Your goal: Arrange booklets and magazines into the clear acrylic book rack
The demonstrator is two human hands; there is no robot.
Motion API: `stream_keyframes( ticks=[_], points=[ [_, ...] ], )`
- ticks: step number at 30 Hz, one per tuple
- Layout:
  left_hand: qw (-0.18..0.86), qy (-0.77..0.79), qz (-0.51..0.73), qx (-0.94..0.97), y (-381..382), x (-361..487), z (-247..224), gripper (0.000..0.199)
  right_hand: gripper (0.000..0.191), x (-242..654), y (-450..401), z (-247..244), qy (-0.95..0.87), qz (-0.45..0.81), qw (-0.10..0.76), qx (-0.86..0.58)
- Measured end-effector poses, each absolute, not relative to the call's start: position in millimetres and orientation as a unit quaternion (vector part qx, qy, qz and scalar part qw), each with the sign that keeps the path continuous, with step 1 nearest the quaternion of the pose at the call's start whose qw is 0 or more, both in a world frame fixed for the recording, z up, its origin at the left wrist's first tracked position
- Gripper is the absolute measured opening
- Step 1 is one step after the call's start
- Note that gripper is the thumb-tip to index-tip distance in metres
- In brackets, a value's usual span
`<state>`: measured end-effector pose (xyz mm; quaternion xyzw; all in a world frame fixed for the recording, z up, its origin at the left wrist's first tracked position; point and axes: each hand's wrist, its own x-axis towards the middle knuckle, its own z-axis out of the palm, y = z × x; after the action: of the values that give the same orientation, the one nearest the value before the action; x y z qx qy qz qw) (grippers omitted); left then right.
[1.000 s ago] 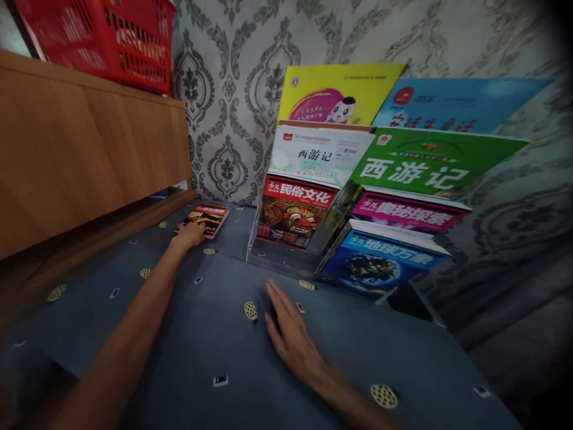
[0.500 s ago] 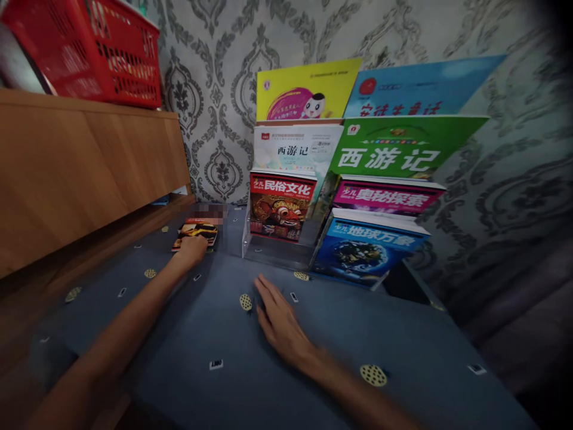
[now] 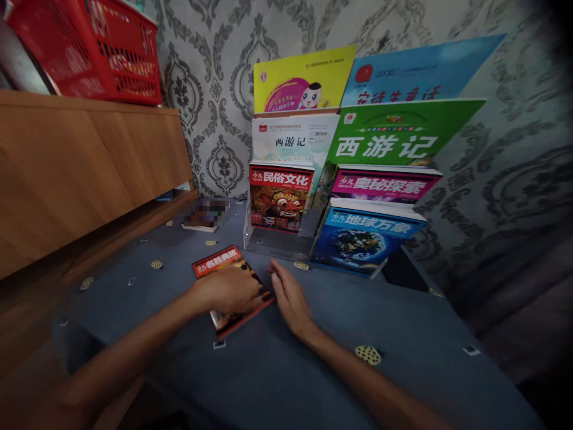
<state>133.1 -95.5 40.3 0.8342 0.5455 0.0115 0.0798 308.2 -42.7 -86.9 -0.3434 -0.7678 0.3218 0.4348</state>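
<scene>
A small red-edged book [image 3: 218, 261] with a dark orange cover picture lies at a slant over the blue tablecloth. My left hand [image 3: 233, 289] reaches across its cover with fingers curled down onto the far side, gripping it; the thumb is out of sight. Just right of the book, my right hand [image 3: 292, 298] holds nothing, its fingers stretched out and edge-on above the cloth. Behind both hands stands a clear acrylic rack [image 3: 277, 243], its front left slot holding a red book [image 3: 281, 200] with a mask on the cover.
The rack also carries a blue globe book [image 3: 358, 239], a magenta book [image 3: 385, 186], a green book [image 3: 403, 134] and taller ones behind. Another book [image 3: 203, 216], partly blurred out, lies back left. A wooden cabinet [image 3: 89, 161] bearing a red basket [image 3: 107, 54] borders the left.
My left hand has brought the small book from the back left towards the middle front, uncovering another book behind. My right hand has shifted slightly right, near the book's edge.
</scene>
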Motion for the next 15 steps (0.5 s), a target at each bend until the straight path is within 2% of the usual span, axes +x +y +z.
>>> stream_keyframes(
  ticks=[2, 3, 4, 6, 8, 15],
  points=[
    [0.206, 0.396, -0.060, 0.893, -99, 135, 51, 0.040, 0.052, 312, -40, -85, -0.733, 0.350, 0.451, -0.371],
    [0.233, 0.399, -0.057, 0.885, -97, 130, 54, 0.039, 0.052, 315, -40, -84, -0.723, 0.359, 0.453, -0.378],
    [0.218, 0.444, -0.044, 0.868, -94, 121, 55, 0.038, 0.051, 318, -41, -83, -0.720, 0.363, 0.454, -0.380],
    [0.104, 0.614, -0.015, 0.782, -85, 98, 49, 0.035, 0.047, 325, -46, -80, -0.730, 0.356, 0.451, -0.371],
    [0.027, 0.729, -0.043, 0.683, -80, 76, 36, 0.031, 0.042, 331, -53, -76, -0.755, 0.330, 0.444, -0.352],
    [0.058, 0.731, -0.032, 0.679, -95, 64, 5, 0.041, 0.037, 340, -72, -66, -0.829, 0.235, 0.407, -0.303]
  ],
)
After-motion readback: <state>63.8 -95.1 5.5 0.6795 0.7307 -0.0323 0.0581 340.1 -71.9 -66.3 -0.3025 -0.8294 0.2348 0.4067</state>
